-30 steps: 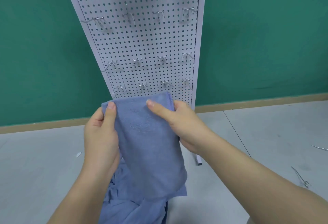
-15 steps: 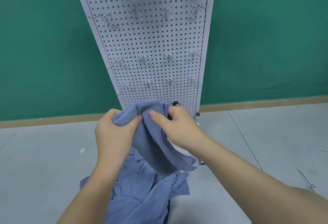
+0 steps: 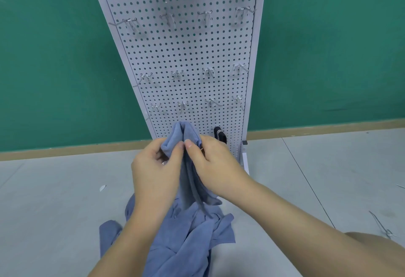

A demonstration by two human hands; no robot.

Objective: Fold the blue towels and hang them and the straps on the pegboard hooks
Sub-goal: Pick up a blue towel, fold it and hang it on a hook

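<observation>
A folded blue towel (image 3: 186,136) is pinched between my left hand (image 3: 155,171) and my right hand (image 3: 217,167), its doubled top edge raised against the bottom of the white pegboard (image 3: 188,53). Its lower part hangs down between my wrists. More blue towels (image 3: 186,241) lie crumpled on the floor below. A black strap (image 3: 219,134) hangs on a low hook just right of the towel, partly hidden by my right hand. Rows of bare metal hooks (image 3: 208,71) stick out of the board above.
The pegboard stands against a green wall (image 3: 54,57) on a grey floor (image 3: 48,200). A loose metal hook (image 3: 382,225) lies on the floor at the right. The board's white foot (image 3: 245,158) juts out at its lower right corner.
My hands brought the towel's two top corners together, narrowing it from a flat panel into a bunched fold, and lifted it toward the board's bottom row. The view has moved closer.
</observation>
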